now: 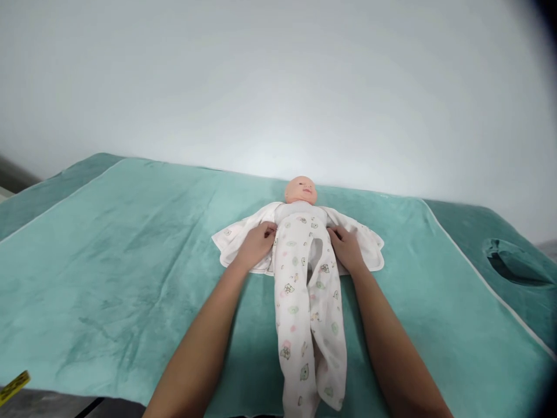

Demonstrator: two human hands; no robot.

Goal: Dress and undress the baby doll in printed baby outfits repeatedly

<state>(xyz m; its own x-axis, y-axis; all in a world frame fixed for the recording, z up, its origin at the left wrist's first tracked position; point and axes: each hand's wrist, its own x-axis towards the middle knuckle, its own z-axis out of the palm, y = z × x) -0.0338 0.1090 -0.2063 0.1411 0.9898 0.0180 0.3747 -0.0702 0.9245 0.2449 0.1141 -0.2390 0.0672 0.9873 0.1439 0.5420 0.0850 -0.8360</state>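
1. The doll (301, 189) lies face up on the green cover (130, 273) of the bed (472, 223), its head near the wall; the printed trousers (289, 296) lie over its lower body, their legs stretched toward the person.
2. The left hand (257, 242) is at one side edge of the trousers, fingers curled and narrow; whether cloth is pinched between them, I cannot tell.
3. The right hand (347, 245) is at the opposite edge, also narrow, its fingertips partly hidden; its grip cannot be told either.
4. Handling well, as I judge it, means working both sides evenly, so the waist sits level and the doll stays straight.
5. Small, light pinches should suit this soft cloth; a one-sided tug could twist the waist or roll the doll.
6. The printed top (369, 247) spreads out on both sides beneath; its panels are best kept flat and out of the fingers.
7. Count: one doll, one pair of trousers with two legs, one top, two hands, one green cover, one bed.
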